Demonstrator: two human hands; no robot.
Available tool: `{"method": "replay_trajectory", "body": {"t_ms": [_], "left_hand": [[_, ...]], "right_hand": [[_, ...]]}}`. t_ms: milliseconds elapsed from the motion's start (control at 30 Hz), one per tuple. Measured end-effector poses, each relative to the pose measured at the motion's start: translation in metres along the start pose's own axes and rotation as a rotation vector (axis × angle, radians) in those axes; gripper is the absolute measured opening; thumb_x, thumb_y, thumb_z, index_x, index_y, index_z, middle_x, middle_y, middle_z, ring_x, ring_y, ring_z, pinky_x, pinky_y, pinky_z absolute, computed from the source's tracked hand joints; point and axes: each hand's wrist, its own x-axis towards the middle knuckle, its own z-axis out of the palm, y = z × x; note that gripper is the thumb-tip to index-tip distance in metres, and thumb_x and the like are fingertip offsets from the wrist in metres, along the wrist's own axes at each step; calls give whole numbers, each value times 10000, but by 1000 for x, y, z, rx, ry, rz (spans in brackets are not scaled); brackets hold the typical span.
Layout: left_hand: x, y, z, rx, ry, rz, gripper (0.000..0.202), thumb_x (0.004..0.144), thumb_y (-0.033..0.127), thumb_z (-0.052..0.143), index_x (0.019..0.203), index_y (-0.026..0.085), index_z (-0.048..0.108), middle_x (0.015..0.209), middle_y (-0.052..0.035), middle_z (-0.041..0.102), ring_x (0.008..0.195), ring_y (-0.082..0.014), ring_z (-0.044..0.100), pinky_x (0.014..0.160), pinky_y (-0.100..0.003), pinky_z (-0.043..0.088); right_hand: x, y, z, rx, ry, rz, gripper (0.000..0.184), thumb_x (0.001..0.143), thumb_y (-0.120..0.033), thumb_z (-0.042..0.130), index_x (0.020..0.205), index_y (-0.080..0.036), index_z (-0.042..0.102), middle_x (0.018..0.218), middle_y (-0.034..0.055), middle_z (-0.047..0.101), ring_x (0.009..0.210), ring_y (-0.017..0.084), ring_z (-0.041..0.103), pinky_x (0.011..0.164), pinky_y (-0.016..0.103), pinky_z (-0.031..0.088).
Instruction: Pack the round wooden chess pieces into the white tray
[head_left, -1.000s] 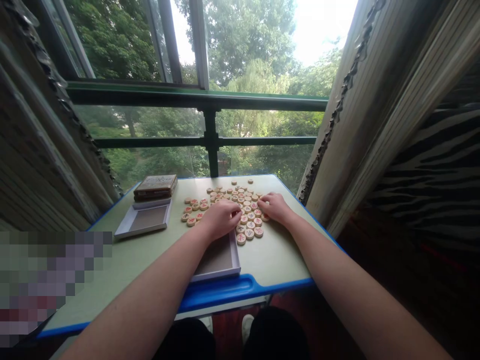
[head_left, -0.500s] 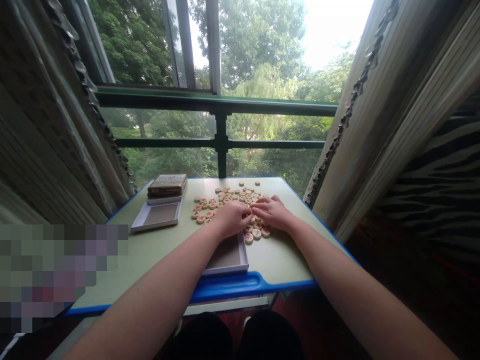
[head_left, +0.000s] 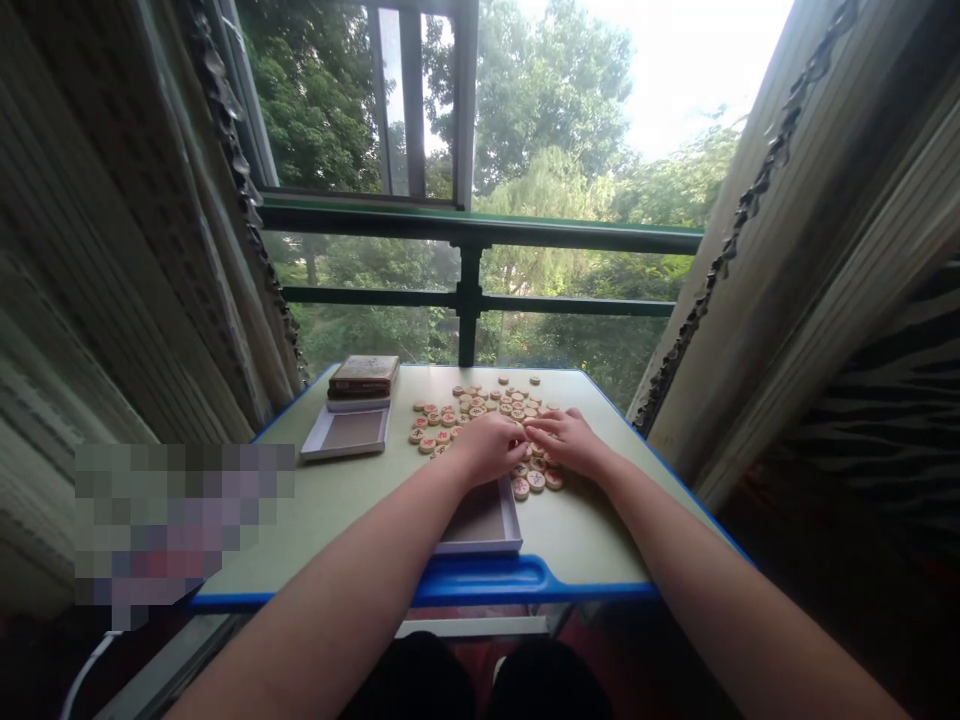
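Note:
Several round wooden chess pieces [head_left: 480, 405] with red and dark marks lie scattered on a pale green table [head_left: 585, 530]. My left hand [head_left: 489, 447] rests curled over the pieces near the middle of the heap, fingers bent down onto them. My right hand [head_left: 571, 440] lies beside it, fingers stretched toward the left hand and touching the pieces. The fingertips of both hands meet over the heap. A shallow white box tray [head_left: 484, 520] sits under my left wrist, partly hidden by the forearm.
A second white box tray [head_left: 347, 434] lies at the left, with a brown folded board [head_left: 365, 374] behind it. The table has a blue rim [head_left: 480, 582]. A green window rail [head_left: 480, 228] runs behind; curtains hang on both sides.
My hands have drawn together over the pieces; the right hand slid left until its fingers reached the left hand. The view has shifted right and slightly up.

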Motion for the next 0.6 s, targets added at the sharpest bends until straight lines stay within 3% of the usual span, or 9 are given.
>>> {"method": "replay_trajectory", "body": {"t_ms": [333,600], "left_hand": [[0,0,1,17,5,-1,243,809,256,486,660,182,664,682,-41,631,677,-156,539,652,-266,412],[-1,0,1,39,-27,8,244,816,276,480,709,184,678,708,-47,646,688,-167,545,653,-279,407]], "right_hand": [[-1,-1,-4,56,70,12,421,858,-502,432,971,-210,713,1070,99,632,1013,220,525,922,388,313],[-2,-5,-5,53,-7,17,437,863,-515,411,1102,-247,660,1090,89,628,1033,223,512,947,404,299]]}}
